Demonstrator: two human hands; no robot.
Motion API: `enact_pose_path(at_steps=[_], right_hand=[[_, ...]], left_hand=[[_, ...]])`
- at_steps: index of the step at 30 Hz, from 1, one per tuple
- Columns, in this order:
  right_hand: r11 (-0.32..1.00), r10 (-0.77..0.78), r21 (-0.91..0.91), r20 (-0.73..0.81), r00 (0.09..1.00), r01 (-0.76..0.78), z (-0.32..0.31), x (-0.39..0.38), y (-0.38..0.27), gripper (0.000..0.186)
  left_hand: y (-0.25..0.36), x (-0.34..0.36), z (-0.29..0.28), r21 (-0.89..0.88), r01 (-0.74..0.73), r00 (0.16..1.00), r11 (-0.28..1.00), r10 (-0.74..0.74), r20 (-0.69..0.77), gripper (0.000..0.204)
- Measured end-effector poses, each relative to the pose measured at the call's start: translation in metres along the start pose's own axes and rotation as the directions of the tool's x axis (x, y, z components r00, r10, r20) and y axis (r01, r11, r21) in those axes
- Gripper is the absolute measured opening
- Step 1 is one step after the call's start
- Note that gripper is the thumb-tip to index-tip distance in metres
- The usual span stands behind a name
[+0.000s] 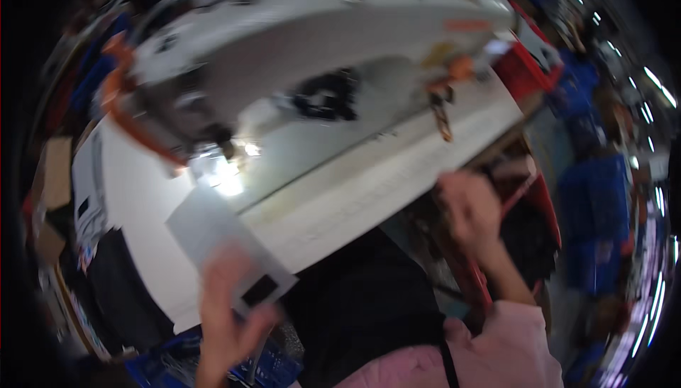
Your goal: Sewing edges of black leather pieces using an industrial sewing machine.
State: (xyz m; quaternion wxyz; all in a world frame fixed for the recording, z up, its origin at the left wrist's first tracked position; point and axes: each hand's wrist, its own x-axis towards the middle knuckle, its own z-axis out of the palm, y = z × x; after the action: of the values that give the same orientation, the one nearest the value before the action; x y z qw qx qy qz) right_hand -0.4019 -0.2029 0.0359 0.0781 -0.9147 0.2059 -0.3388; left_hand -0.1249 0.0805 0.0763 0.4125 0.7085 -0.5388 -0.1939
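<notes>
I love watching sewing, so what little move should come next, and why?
Maybe slide the grey sheet toward the bright spot under the sewing machine: the left hand is over its near end, and its far end lies close to that spot.

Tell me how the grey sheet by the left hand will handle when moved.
The grey sheet looks thin, so it's probably light. Its edges look straight, suggesting some stiffness, though blur hides detail. Being flat, it seems unlikely to roll.
</notes>
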Motion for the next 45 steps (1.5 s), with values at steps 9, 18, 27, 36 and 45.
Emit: enact_pose_path(at_steps=[9, 18, 27, 36, 45], right_hand=[[0.469, 0.856, -0.221, -0.124, 0.501, -0.855, -0.122, -0.167, 0.184, 0.016], [-0.100, 0.992, -0.222, 0.051, -0.114, -0.970, -0.061, -0.295, 0.260, 0.042], [-0.174, 0.982, 0.137, -0.054, -0.182, -0.975, -0.034, -0.335, 0.320, 0.046], [-0.232, 0.972, 0.167, 0.012, -0.233, -0.958, -0.091, -0.372, 0.381, 0.035], [0.170, 0.821, 0.565, -0.535, -0.202, -0.807, -0.153, -0.290, 0.262, 0.020]], left_hand=[[-0.131, -0.049, 0.102, 0.369, 0.759, 0.458, 0.536, -0.843, 0.282, 0.043], [-0.189, -0.090, 0.094, 0.359, 0.798, 0.490, 0.485, -0.868, 0.084, 0.035], [-0.178, -0.091, 0.090, 0.490, 0.721, 0.502, 0.490, -0.857, 0.119, 0.030], [-0.008, -0.035, 0.020, -0.135, 0.197, 0.903, 0.971, -0.126, 0.410, 0.015], [-0.078, 0.036, 0.043, 0.690, 0.068, 0.989, 0.721, 0.041, -0.140, 0.057]])
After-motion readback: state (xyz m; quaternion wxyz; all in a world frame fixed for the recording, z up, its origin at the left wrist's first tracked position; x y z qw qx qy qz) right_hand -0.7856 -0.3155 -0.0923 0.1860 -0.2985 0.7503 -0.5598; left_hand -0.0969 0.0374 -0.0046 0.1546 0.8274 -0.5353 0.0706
